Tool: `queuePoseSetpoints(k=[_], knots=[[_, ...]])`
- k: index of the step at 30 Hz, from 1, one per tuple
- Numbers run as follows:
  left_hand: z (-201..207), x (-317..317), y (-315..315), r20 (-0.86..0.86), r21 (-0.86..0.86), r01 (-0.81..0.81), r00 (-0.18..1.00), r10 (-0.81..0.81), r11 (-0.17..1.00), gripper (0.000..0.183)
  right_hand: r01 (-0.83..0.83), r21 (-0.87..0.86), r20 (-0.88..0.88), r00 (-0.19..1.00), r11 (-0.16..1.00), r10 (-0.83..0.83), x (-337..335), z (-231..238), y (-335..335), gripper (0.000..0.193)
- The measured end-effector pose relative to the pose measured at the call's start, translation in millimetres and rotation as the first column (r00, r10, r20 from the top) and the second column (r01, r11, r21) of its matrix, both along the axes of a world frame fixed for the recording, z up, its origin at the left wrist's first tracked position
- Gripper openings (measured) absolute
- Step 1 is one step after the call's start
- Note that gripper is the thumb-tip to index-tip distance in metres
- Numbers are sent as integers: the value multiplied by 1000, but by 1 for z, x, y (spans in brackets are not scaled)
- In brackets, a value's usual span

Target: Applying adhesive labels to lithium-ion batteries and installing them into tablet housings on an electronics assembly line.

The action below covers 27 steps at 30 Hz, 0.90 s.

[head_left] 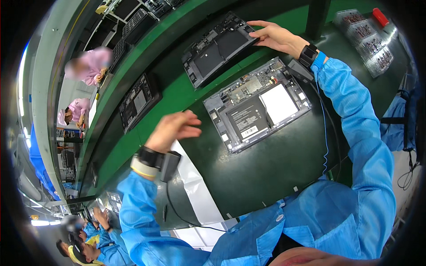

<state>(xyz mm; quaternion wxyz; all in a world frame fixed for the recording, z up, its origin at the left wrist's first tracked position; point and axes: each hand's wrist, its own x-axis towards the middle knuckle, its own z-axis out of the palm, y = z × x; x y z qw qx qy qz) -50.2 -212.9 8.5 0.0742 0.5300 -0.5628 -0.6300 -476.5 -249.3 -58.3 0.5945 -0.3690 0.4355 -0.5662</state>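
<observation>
My right hand is closed on the right corner of an opened tablet, a dark shell with a black battery and a circuit board, which looks tilted. In front of it another opened tablet lies on the dark green worktable, with a labelled black battery, a white rectangle and an exposed circuit board. My left hand hovers left of that nearer tablet, fingers loosely bent and apart, holding nothing. Both wrists wear black bands with small boxes, and a blue coiled cord hangs from the right wrist.
A third opened device lies farther left on the green strip. Clear trays of small parts stand at the far right beside a red object. A white sheet lies near the front. Other people work at left.
</observation>
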Motion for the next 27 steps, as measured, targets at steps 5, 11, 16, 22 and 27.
queuePoseSetpoints(k=[5,11,16,22,27], knots=[[-43,-42,52,-58,113,-113,991,120,987,51,32,-64,199,980,997,-19,-35,-6,27,60],[-59,-46,48,-133,101,-110,984,123,989,47,140,-184,278,957,973,-85,-48,8,116,64],[-62,-47,36,-81,125,-67,994,77,990,42,267,-147,367,909,952,-198,-56,-11,164,58],[-62,-58,24,-374,39,-285,885,278,958,41,296,-159,422,883,942,-206,-59,-20,182,60],[-50,-42,-42,-295,-311,-361,916,272,879,48,280,-161,448,875,946,-183,-63,-17,190,63]])
